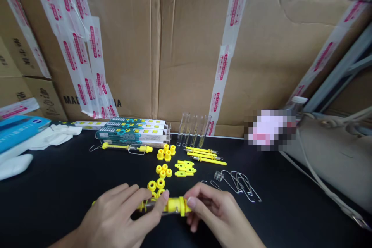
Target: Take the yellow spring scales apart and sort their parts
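Near the front of the black table I hold a tubular spring scale (pixel 174 205) level, its clear tube showing yellow parts inside. Wrapped over the tube's left part is my left hand (pixel 122 209), its index finger stretched along the tube. My right hand (pixel 207 209) pinches the yellow cap at the right end between thumb and fingers. Just behind lie yellow rings (pixel 151 185), partly covered by the left hand. An assembled spring scale (pixel 124 147) with a wire hook lies farther back on the left. My fingers hide much of the held piece.
Yellow caps (pixel 161 154), small yellow collars (pixel 162 174), flat yellow pieces (pixel 185 166), rods with springs (pixel 206 155) and wire hooks (pixel 240 186) lie in groups. Clear tubes (pixel 193 130) stand by stacked boxes (pixel 133 131). A cardboard wall (pixel 188 54) closes the back; a bag (pixel 334 162) is right.
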`<control>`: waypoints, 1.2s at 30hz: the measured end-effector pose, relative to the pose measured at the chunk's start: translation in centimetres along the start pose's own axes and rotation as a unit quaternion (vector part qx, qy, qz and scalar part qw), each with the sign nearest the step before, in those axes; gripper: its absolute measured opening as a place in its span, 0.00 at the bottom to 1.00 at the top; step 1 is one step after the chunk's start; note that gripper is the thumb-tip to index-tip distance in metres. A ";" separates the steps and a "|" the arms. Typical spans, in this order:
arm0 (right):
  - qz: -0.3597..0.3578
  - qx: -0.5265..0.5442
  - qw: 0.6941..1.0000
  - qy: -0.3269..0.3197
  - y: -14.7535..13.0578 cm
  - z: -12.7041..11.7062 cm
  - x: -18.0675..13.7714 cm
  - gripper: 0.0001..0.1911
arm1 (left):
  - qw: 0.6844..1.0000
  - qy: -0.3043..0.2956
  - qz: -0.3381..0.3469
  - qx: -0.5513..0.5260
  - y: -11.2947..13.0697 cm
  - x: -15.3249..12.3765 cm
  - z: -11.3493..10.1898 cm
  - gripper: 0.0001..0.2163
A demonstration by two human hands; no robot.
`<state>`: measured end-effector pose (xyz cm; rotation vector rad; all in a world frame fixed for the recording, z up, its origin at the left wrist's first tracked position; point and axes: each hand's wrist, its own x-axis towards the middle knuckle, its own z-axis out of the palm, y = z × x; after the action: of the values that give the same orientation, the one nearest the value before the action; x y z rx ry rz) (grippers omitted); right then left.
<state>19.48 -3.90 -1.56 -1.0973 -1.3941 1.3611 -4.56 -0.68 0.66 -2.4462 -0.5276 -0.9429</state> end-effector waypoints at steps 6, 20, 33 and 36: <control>-0.116 -0.090 0.987 0.059 -0.9 0.1 -0.5 0.05 | 0.999 -0.012 -0.023 -0.032 0.1 0.1 0.0 0.13; -0.047 0.047 0.993 0.094 -1.2 0.9 -0.4 0.14 | 0.997 -0.012 -0.046 -0.060 -0.4 -0.5 0.3 0.13; -0.070 0.047 0.990 0.113 -1.1 1.0 -0.4 0.14 | 0.997 -0.026 -0.025 -0.067 -0.1 -0.6 0.3 0.15; -0.039 0.033 0.995 0.081 -0.6 0.8 -0.3 0.15 | 0.997 -0.028 -0.029 -0.071 -0.1 -0.8 0.5 0.16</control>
<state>18.79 -4.32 -1.02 -1.0736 -1.2523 1.2271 -4.90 -0.51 -0.20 -2.6027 -0.5712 -0.9675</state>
